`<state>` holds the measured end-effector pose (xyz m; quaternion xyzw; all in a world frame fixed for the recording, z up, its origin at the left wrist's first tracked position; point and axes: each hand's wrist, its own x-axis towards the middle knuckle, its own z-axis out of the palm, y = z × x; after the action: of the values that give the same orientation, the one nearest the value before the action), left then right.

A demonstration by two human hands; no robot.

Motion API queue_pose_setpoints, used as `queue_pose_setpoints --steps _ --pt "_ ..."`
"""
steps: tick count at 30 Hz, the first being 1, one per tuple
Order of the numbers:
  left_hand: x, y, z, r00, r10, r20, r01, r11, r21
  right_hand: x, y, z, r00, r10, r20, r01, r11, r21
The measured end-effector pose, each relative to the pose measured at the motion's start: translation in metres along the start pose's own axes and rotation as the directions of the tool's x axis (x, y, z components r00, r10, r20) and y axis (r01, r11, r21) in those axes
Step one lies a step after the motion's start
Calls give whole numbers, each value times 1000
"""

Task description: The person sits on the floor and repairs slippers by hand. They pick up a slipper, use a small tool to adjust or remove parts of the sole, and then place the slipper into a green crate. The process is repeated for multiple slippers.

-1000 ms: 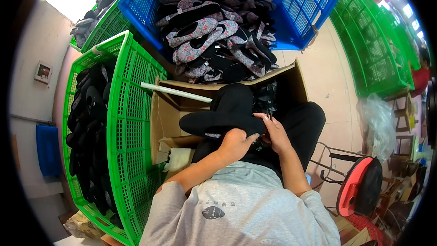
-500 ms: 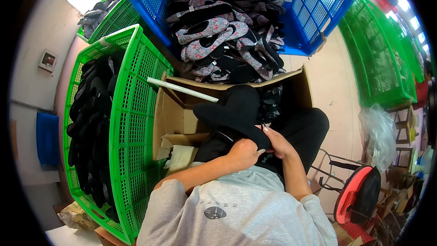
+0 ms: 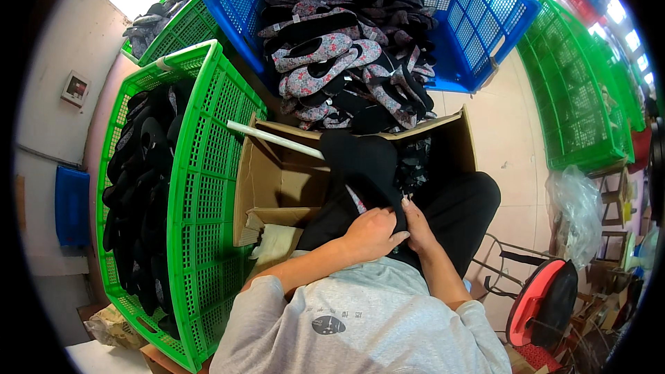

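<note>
A black cloth slipper [image 3: 361,159] is held over my lap, its sole side up and its heel end toward me. A strip of pale floral fabric [image 3: 357,198] shows along its edge. My left hand [image 3: 374,233] is closed on the near end of the slipper, thumb pointing right. My right hand [image 3: 418,227] pinches the same end from the right side, with thumb and fingers pressed together. The fingertips of both hands are partly hidden by the black cloth.
An open cardboard box [image 3: 263,197] stands before me, a white rod [image 3: 276,140] across its left corner. Dark shiny wrapped things lie inside. Beyond is a blue crate [image 3: 478,62] of floral slippers; left, a green crate [image 3: 208,187] of black slippers. A red-and-black stool [image 3: 544,298] stands right.
The black slipper has turned between my hands: two black lobes spread apart before, now one broad face shows with a floral strip. My right hand has shifted slightly down.
</note>
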<state>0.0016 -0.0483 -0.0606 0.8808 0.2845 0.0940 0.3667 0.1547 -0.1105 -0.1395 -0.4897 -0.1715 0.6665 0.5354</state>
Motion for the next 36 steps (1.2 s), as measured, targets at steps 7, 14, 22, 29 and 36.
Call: queue_pose_setpoints --steps 7,14,22,29,36 --pt "19 -1 -31 944 -329 16 115 284 -952 -5 -3 0 967 -254 29 255 965 -63" --pt "35 6 -46 970 -226 -93 -218 -632 -744 -7 12 11 980 -146 134 148 989 -3" --pt "8 -31 -33 972 -109 -206 -98 613 -784 -2 -15 -3 948 -286 -136 309 930 197" --pt "-5 -25 -32 967 -221 131 252 910 -330 -7 -31 -2 921 -344 -182 362 929 77" --pt "7 -44 -4 923 -251 292 383 523 -761 -8 -25 -6 965 -180 -189 191 981 37"
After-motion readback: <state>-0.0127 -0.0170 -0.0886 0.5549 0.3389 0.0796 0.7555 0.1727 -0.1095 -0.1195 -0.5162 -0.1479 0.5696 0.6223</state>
